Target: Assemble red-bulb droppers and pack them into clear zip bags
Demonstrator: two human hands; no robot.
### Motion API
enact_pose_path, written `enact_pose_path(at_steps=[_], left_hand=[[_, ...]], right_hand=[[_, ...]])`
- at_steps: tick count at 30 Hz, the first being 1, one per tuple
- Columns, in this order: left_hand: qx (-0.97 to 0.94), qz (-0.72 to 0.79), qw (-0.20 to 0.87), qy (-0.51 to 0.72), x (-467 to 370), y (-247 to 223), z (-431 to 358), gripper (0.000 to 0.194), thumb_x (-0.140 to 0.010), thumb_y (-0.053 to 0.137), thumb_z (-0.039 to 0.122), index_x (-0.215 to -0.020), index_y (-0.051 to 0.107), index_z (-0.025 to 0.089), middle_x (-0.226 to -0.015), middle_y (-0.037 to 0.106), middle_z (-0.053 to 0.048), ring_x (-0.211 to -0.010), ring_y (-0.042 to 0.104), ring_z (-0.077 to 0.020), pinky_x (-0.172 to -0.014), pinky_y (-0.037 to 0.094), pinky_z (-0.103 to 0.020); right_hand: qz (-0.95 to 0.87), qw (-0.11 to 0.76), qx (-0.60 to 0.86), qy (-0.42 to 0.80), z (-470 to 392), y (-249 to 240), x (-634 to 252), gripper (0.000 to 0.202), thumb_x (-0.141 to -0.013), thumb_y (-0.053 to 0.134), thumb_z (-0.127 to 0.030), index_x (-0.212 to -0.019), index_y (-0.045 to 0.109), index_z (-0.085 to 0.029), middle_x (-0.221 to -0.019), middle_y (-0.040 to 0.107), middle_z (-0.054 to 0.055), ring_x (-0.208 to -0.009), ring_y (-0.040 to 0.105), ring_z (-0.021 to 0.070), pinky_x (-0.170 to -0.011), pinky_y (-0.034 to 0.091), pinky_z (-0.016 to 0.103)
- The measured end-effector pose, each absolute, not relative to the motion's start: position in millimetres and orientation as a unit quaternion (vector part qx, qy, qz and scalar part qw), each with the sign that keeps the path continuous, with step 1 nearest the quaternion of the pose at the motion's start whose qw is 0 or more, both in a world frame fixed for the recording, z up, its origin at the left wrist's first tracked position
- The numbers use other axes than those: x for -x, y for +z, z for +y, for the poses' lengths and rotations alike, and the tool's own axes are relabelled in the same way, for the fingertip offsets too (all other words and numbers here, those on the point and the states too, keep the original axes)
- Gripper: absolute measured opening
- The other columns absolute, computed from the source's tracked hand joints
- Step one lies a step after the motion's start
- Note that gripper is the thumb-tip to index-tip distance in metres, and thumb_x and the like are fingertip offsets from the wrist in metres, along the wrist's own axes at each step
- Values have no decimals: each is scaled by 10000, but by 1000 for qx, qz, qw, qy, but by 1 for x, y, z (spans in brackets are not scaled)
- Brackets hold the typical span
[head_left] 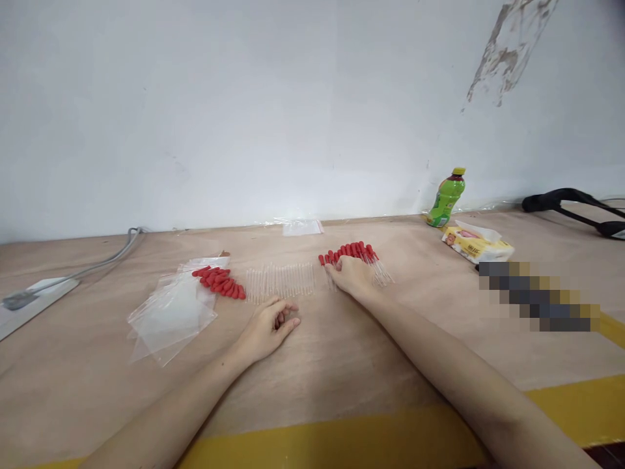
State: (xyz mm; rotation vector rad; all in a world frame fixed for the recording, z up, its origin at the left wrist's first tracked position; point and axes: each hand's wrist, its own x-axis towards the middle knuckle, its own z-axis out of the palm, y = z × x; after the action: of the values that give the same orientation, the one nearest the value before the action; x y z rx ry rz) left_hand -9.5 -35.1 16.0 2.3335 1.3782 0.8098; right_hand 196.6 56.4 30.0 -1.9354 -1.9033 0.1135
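Several clear glass tubes (280, 281) lie side by side at the middle of the table. Left of them, a heap of red rubber bulbs (219, 282) rests partly on clear plastic bags (170, 312). To the right is a row of droppers with red bulbs (354, 250) on clear tubes. My left hand (271, 326) rests just in front of the loose tubes, fingers curled and apart, holding nothing visible. My right hand (350, 273) is at the left part of the dropper row, its fingertips near a red bulb; what it holds, if anything, is hidden.
A green bottle (446, 198) and a yellow tissue pack (477, 243) stand at the back right, with a black curved object (561, 197) beyond. A power strip (36, 303) with a grey cable lies far left. A small white bag (303, 228) lies by the wall.
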Motion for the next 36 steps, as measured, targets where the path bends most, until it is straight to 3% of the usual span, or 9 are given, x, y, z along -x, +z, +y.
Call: enact_pose_path(at_steps=[6,12,16,20,24,28,32,36], left_hand=[[-824,482,130,269,12,19,-33,189,-803,485,302,-896,583,170,-764,525,-19,-612,501,-115,-566,419,-230],[-776,572,-107,243,56,38,-18,187,-807,443,292,-764,567,158,-790,532,-65,-789,510,-212,-722,401,-325],[-734,624,-165,212,85,38,-7,231,-771,490,377,-720,552,161,-752,515,-63,-775,500,-229,-733,395,-348],[-742,629,-142,186,95,30,0,264,-748,512,412,-663,553,165,-729,526,-60,-778,502,-232,-727,402,-342],[-730,641,-142,190,93,33,-1,240,-760,495,356,-631,561,165,-716,545,-69,-768,512,-240,-721,402,-354],[-726,621,-140,261,74,51,-15,213,-790,456,320,-722,590,169,-720,551,-58,-790,520,-231,-714,402,-340],[-803,518,8,296,37,57,-36,186,-807,454,308,-847,585,182,-802,556,-33,-733,532,-164,-638,421,-265],[-846,457,105,254,6,40,-50,130,-783,446,181,-798,575,175,-767,558,-26,-662,525,-137,-607,422,-252]], right_hand=[[-734,145,659,75,53,39,-162,283,-765,466,-357,-870,638,-158,-906,644,125,-885,588,246,-681,424,317],[-727,105,669,118,67,45,-145,227,-672,563,-247,-845,656,-133,-889,649,155,-814,612,267,-647,437,341],[-727,111,666,124,64,49,-148,213,-687,553,-261,-835,650,-143,-887,650,142,-825,607,259,-648,431,329],[-742,161,642,107,45,52,-167,212,-768,464,-306,-804,627,-176,-843,648,96,-829,592,229,-634,406,290],[-771,281,567,70,20,43,-199,163,-775,472,-304,-755,560,-167,-769,622,54,-695,564,162,-574,362,238],[-799,341,492,52,6,25,-230,124,-793,465,-259,-721,500,-164,-701,577,31,-618,517,132,-552,355,228],[-830,362,422,44,1,11,-246,101,-813,457,-219,-843,530,-157,-756,595,49,-685,537,151,-641,400,270],[-853,363,373,51,-3,6,-248,189,-833,425,-192,-972,552,-170,-867,610,65,-798,545,169,-736,404,314]])
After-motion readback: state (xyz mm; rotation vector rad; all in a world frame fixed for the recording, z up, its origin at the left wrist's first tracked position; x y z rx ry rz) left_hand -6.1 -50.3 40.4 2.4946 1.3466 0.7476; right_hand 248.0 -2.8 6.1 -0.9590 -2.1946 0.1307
